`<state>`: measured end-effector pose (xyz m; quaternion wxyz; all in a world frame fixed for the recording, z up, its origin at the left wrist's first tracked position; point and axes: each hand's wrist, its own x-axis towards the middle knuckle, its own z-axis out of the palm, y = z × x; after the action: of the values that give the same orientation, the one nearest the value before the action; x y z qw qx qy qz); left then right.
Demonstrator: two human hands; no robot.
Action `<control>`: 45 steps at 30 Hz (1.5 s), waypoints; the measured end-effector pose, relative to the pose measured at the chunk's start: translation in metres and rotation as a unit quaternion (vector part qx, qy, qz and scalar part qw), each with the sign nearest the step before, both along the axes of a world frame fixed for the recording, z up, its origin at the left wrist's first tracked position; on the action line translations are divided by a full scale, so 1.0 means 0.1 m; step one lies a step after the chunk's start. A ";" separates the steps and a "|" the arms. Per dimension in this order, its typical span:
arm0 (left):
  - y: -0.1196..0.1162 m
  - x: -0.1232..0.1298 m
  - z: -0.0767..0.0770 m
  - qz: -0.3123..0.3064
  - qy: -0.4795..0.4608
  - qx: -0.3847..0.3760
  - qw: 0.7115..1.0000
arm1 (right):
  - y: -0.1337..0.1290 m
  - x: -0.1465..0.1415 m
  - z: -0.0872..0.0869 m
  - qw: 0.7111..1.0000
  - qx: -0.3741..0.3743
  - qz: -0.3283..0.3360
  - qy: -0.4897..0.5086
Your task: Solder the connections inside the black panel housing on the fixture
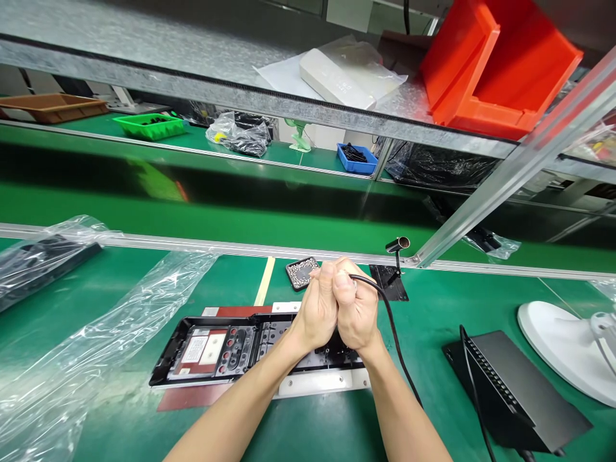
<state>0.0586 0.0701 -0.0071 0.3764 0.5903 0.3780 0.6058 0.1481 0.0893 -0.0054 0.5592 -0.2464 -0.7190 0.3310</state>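
Note:
Both hands meet above the right part of a long black plastic housing (248, 333), which lies on a white and red-brown base (332, 383). My left hand (317, 311) is closed, pressed against the other hand; what its fingers hold is hidden. My right hand (356, 308) is closed too, with a black cable (395, 333) coming out at its fingers and running down to the right. Dark parts beneath the hands are mostly covered. Just behind the hands sits a small black tray (302, 273) of tiny metal pieces.
Clear plastic wrap (120, 321) lies at the left. A metal tube holder (398, 245) stands behind my right hand. At the right are a black device (517, 385) and a white round base (558, 346). A shelf (192, 77) with a red bin (500, 70) hangs overhead.

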 end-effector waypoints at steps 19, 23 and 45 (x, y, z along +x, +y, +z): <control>0.03 0.02 -0.06 0.019 0.017 -0.006 1.000 | 0.01 0.01 0.00 1.000 -0.007 0.001 0.009; 0.04 0.02 -0.07 0.018 0.022 -0.007 1.000 | 0.02 0.01 0.00 1.000 -0.010 0.002 0.008; 0.03 0.02 -0.05 0.013 0.015 -0.003 1.000 | 0.03 0.01 -0.01 1.000 -0.020 0.003 0.008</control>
<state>0.0602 0.0729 -0.0119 0.3642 0.5931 0.3933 0.6007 0.1493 0.0919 -0.0064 0.5589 -0.2530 -0.7084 0.3491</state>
